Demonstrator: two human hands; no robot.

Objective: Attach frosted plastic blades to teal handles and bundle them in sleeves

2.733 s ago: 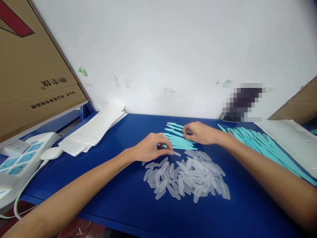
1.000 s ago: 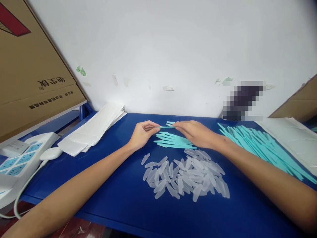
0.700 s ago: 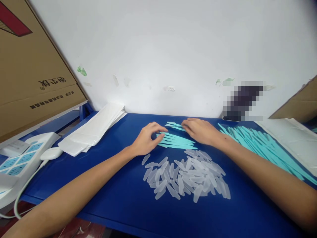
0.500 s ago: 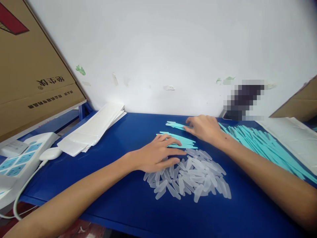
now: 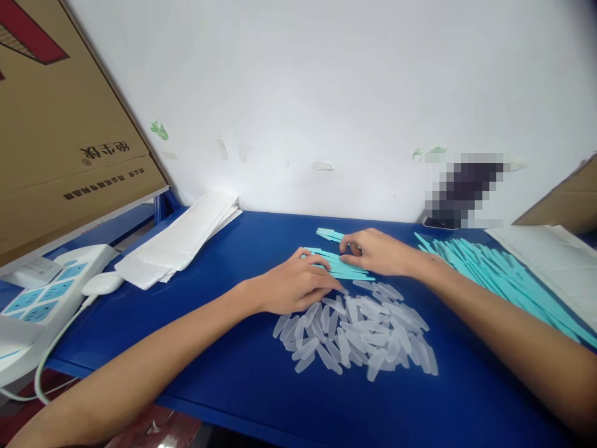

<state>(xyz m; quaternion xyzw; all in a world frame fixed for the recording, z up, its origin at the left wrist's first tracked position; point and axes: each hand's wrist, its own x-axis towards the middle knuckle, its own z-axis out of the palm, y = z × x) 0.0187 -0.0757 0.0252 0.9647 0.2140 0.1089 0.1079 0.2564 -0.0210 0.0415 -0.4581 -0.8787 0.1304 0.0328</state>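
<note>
A heap of small translucent plastic covers [image 5: 368, 330] lies in front of me on the blue table. My left hand [image 5: 298, 285] rests at its upper left edge, thumb and index finger drawn together by one cover; whether they grip it is hard to see. Its other fingers reach over a small group of thin turquoise sticks [image 5: 347, 269] shaped like eyebrow razors. Above the right part of this group is my right hand [image 5: 368, 250], fingers curled and thumb apart from the index finger, no held thing visible. Behind it lie a few turquoise sticks with pale ends [image 5: 329, 234], partly hidden.
A large pile of turquoise sticks [image 5: 494, 280] lies right, beside a white sheet-like packet [image 5: 550, 261]. White flat bags [image 5: 181, 239] are stacked left, near a power strip [image 5: 56, 286] with a cable. Cardboard boxes [image 5: 69, 112] stand at both sides; a pixelated dark object leans on the wall.
My right hand has come nearer, from the far sticks to the closer group. My left thumb and index finger have closed together at the covers. The view has shifted slightly.
</note>
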